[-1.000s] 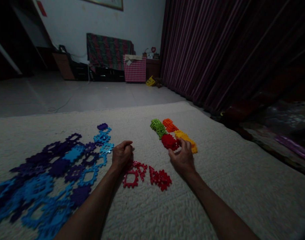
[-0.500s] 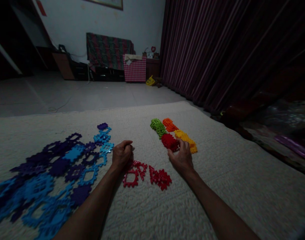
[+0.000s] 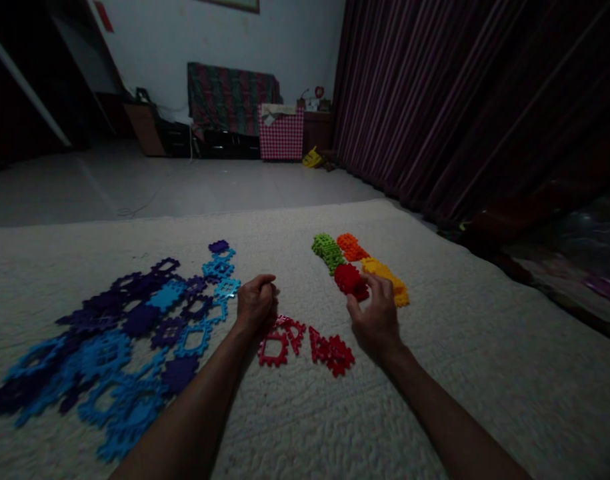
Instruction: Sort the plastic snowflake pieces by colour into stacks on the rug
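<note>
My right hand curls its thumb and fingers around the near right end of a stack of red toothed plastic building pieces. Its fingertips are partly hidden against the stack. My left hand rests on the quilted cover as a loose fist, with nothing sticking out of it. Just below that fist lie loose red pieces, among them a square frame and a triangle. Further right is a small cluster of red pieces. Beside the red stack are rows of green, orange and yellow pieces.
Dark purple and light blue pieces are spread over the left side of the cream quilted cover. Beyond its edge lies a tiled floor. A purple curtain hangs at the right.
The whole view has shifted, so everything appears a little further right. Both hands keep nearly the same pose, the right one still at the red stack.
</note>
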Demonstrator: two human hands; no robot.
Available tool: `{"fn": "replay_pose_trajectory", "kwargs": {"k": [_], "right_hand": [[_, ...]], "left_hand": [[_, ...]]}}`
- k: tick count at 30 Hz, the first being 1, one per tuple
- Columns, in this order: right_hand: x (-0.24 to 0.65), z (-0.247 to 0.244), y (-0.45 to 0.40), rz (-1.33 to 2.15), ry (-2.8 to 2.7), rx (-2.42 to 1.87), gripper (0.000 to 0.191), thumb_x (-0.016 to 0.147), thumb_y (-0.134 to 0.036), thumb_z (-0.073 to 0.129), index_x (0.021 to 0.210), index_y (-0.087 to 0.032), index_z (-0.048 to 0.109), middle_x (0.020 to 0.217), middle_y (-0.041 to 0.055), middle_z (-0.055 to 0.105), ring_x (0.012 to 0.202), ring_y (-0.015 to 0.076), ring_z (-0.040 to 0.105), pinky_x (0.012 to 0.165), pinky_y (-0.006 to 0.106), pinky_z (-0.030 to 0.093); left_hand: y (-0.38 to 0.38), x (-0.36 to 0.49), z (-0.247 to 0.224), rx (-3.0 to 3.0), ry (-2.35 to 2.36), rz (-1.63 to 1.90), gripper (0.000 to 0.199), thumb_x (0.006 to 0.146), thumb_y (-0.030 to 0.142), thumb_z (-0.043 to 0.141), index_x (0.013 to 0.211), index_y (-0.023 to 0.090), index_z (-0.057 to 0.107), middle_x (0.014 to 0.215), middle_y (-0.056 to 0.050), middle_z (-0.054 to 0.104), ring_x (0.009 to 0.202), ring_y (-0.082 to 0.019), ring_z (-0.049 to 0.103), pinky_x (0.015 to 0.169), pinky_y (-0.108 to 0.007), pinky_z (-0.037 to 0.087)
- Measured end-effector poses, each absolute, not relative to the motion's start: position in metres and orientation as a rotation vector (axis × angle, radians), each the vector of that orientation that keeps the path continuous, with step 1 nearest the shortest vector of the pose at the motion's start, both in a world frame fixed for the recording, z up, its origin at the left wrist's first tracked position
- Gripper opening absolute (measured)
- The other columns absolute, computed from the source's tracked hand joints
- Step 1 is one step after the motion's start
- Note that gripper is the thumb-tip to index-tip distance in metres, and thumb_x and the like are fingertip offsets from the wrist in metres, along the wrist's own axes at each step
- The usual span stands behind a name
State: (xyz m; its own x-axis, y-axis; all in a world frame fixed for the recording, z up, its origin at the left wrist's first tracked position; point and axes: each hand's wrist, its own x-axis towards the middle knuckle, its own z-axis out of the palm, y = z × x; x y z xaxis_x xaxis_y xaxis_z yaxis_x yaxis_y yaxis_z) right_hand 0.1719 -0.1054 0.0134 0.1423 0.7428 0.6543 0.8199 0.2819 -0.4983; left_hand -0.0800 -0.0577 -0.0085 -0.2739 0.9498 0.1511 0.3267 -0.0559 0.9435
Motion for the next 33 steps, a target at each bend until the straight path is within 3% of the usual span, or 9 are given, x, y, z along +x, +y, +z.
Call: {"fn": "replay_pose_trajectory", "kwargs": {"k": [5, 12, 15, 19, 23, 26, 29, 33], "right_hand": [[0.146, 0.019, -0.119, 0.281, -1.906, -1.195, 0.017, 0.086, -0.018, 0.052, 0.099, -0.021, 0.064, 0.098, 0.0072, 0.063, 0.092, 0.02, 0.061, 0.083, 0.035, 0.052], [0.14, 0.032, -0.129, 0.718, -2.11, -1.16, 0.018, 0.086, -0.022, 0.055, 0.098, -0.02, 0.068, 0.098, 0.0074, 0.068, 0.093, 0.0196, 0.062, 0.084, 0.034, 0.05], [0.161, 0.042, -0.127, 0.998, -1.932, -1.314, 0.024, 0.091, -0.03, 0.048, 0.095, -0.019, 0.068, 0.09, 0.006, 0.068, 0.082, 0.018, 0.063, 0.071, 0.031, 0.05], [0.18, 0.057, -0.126, 1.274, -2.092, -1.403, 0.023, 0.077, -0.036, 0.067, 0.092, -0.018, 0.068, 0.082, 0.0037, 0.066, 0.076, 0.0177, 0.06, 0.066, 0.028, 0.047], [0.172, 0.067, -0.136, 1.09, -2.345, -1.53, 0.044, 0.062, -0.031, 0.079, 0.102, -0.02, 0.065, 0.096, 0.0034, 0.062, 0.085, 0.018, 0.055, 0.072, 0.028, 0.043], [0.16, 0.071, -0.148, 0.956, -2.393, -1.613, 0.035, 0.063, -0.025, 0.074, 0.097, -0.022, 0.063, 0.099, 0.002, 0.06, 0.088, 0.0175, 0.053, 0.076, 0.027, 0.04], [0.155, 0.071, -0.155, 0.933, -2.324, -1.69, 0.024, 0.067, -0.023, 0.068, 0.09, -0.022, 0.06, 0.094, 0.001, 0.06, 0.083, 0.0159, 0.052, 0.069, 0.026, 0.037], [0.163, 0.071, -0.148, 1.14, -2.274, -1.607, 0.018, 0.071, -0.024, 0.066, 0.086, -0.02, 0.058, 0.082, -0.0003, 0.061, 0.072, 0.0138, 0.052, 0.062, 0.025, 0.035]], "left_hand": [[-0.059, -0.079, -0.002, 1.197, 1.449, 1.43, 0.039, 0.068, 0.028, 0.047, 0.098, 0.013, 0.068, 0.056, 0.002, 0.06, 0.045, -0.012, 0.059, 0.046, -0.023, 0.048], [-0.055, -0.078, -0.003, 1.015, 1.351, 1.539, 0.039, 0.068, 0.028, 0.047, 0.099, 0.012, 0.064, 0.071, 0.002, 0.058, 0.046, -0.008, 0.057, 0.045, -0.025, 0.054], [-0.054, -0.078, -0.004, 1.017, 1.339, 1.528, 0.037, 0.068, 0.027, 0.047, 0.097, 0.012, 0.064, 0.071, 0.002, 0.058, 0.047, -0.008, 0.057, 0.046, -0.025, 0.055], [-0.054, -0.079, -0.006, 1.055, 1.333, 1.538, 0.035, 0.067, 0.026, 0.048, 0.095, 0.013, 0.066, 0.067, 0.002, 0.059, 0.046, -0.009, 0.056, 0.045, -0.025, 0.053], [-0.055, -0.079, -0.005, 1.082, 1.347, 1.537, 0.033, 0.067, 0.026, 0.049, 0.092, 0.013, 0.067, 0.062, 0.002, 0.06, 0.045, -0.01, 0.057, 0.045, -0.025, 0.052], [-0.056, -0.078, -0.003, 1.082, 1.362, 1.524, 0.033, 0.067, 0.026, 0.05, 0.092, 0.013, 0.067, 0.06, 0.003, 0.06, 0.044, -0.011, 0.057, 0.045, -0.024, 0.051], [-0.056, -0.078, -0.002, 1.091, 1.38, 1.524, 0.034, 0.066, 0.025, 0.049, 0.091, 0.013, 0.068, 0.059, 0.002, 0.06, 0.044, -0.011, 0.058, 0.045, -0.023, 0.05], [-0.055, -0.078, -0.005, 1.124, 1.388, 1.517, 0.035, 0.066, 0.024, 0.048, 0.093, 0.013, 0.069, 0.058, 0.002, 0.06, 0.045, -0.011, 0.059, 0.047, -0.023, 0.05]]}}
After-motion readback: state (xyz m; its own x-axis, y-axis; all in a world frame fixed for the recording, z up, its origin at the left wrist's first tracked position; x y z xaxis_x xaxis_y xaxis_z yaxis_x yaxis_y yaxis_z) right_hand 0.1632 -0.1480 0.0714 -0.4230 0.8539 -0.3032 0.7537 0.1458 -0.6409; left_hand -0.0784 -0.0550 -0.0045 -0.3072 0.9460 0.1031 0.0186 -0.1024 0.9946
